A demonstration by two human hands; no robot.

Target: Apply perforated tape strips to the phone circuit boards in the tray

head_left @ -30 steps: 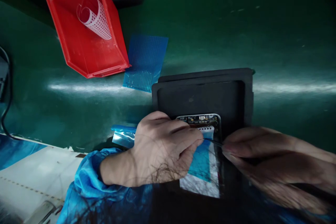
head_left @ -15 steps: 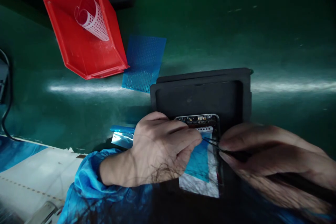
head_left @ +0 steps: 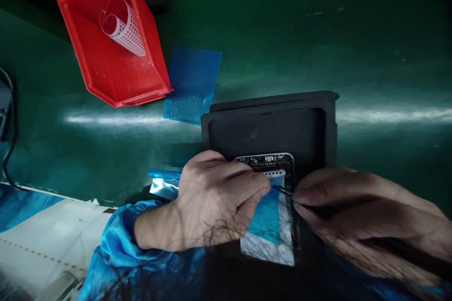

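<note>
My right hand (head_left: pixel 367 216) grips black tweezers (head_left: pixel 282 190), their tips at the fingertips of my left hand. The prongs lie close together; whether anything is between them I cannot see. My left hand (head_left: pixel 221 200) is closed, thumb and forefinger pinched over an opened phone (head_left: pixel 294 169); what it pinches is hidden. Circuit parts show along the phone's top edge. Inside lie a white strip with dark holes (head_left: pixel 278 174), a blue film piece (head_left: pixel 266 221) and a silvery-white surface (head_left: pixel 268 250). The phone rests in a black tray (head_left: pixel 264 134), its left side covered by my hand.
On the green table (head_left: pixel 381 66) a red bin (head_left: pixel 115 77) holds a rolled white perforated sheet (head_left: pixel 129 35). A blue perforated sheet (head_left: pixel 193 84) lies beside it. Shiny blue film (head_left: pixel 164 183) is left of my left hand. A dark cable (head_left: pixel 14 136) runs along the left edge.
The tweezers' prongs, slightly apart before, now lie closer together. My right hand has shifted very slightly; my left hand holds its place over the phone.
</note>
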